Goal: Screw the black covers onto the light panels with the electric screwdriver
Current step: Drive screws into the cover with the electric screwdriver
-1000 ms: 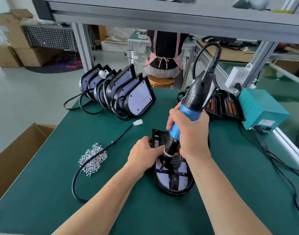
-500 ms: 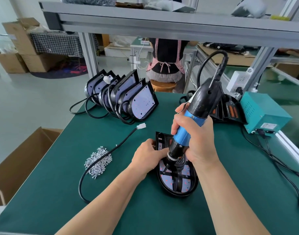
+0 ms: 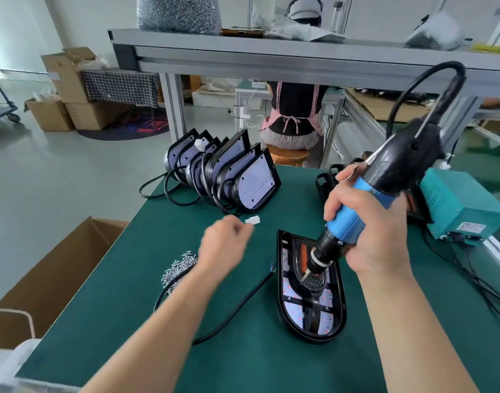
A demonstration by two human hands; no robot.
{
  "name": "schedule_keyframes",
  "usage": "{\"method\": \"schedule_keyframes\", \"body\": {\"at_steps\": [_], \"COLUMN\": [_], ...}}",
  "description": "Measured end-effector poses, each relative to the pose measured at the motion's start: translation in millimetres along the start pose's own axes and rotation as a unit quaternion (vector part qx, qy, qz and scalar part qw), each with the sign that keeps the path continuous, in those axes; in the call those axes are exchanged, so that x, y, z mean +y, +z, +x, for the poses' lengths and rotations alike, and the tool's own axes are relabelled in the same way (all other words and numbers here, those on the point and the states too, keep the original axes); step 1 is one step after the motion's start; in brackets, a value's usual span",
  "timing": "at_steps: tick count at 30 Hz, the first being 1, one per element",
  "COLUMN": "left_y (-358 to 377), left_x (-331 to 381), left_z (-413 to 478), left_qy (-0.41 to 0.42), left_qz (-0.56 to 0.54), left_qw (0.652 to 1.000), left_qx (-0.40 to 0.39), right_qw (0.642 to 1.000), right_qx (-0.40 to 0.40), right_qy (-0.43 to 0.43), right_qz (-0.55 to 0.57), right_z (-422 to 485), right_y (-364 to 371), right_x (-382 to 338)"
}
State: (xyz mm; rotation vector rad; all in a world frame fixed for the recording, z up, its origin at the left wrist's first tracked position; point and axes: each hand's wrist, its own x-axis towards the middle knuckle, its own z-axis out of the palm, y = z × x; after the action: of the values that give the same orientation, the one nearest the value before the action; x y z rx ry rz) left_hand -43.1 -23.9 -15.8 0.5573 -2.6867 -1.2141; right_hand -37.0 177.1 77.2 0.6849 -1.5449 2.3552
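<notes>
A cardboard box is sitting open far to the left of the fingers, off the edge of the green table. A pile of small silver screws is lying just behind the left wrist. The left hand is hovering over the table with its fingers loosely curled and blurred; their tips are lying just beside a white connector, and I cannot tell whether they are pinching it. A black cable is passing under that forearm. Beyond the fingertips, a row of light panels is standing on edge. Right of the left fingers, 1 light panel is lying flat, carrying a black cover on its face. The right hand is gripping the electric screwdriver, fingers wrapping tightly around its blue barrel, with the tilted bit pointing down below them onto the cover. A teal power box is sitting beyond the right knuckles.
</notes>
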Motion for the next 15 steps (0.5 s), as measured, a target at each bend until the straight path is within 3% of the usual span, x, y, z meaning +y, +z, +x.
{"method": "schedule_keyframes", "body": {"at_steps": [2, 6, 9, 15], "left_y": [-32.4, -57.1, -50.6, -45.1], "left_x": [-17.9, -36.8, -37.1, -36.5], "left_z": [20.5, 39.8, 42.1, 42.9], "left_qy": [-0.036, -0.103, -0.091, -0.067], "left_qz": [0.076, 0.158, 0.187, 0.217], "left_qw": [0.996, 0.981, 0.973, 0.967], "left_qx": [0.04, -0.055, -0.1, -0.115], "right_qw": [0.999, 0.995, 0.992, 0.991], "right_qx": [0.04, 0.101, 0.123, 0.131], "right_qy": [-0.002, 0.004, 0.019, 0.008], "right_qz": [-0.004, -0.005, -0.005, -0.012], "right_z": [-2.0, -5.6, -6.6, -10.1], "right_y": [-3.7, -8.4, -10.0, -14.1], "right_x": [-0.2, 0.5, 0.9, -2.3]}}
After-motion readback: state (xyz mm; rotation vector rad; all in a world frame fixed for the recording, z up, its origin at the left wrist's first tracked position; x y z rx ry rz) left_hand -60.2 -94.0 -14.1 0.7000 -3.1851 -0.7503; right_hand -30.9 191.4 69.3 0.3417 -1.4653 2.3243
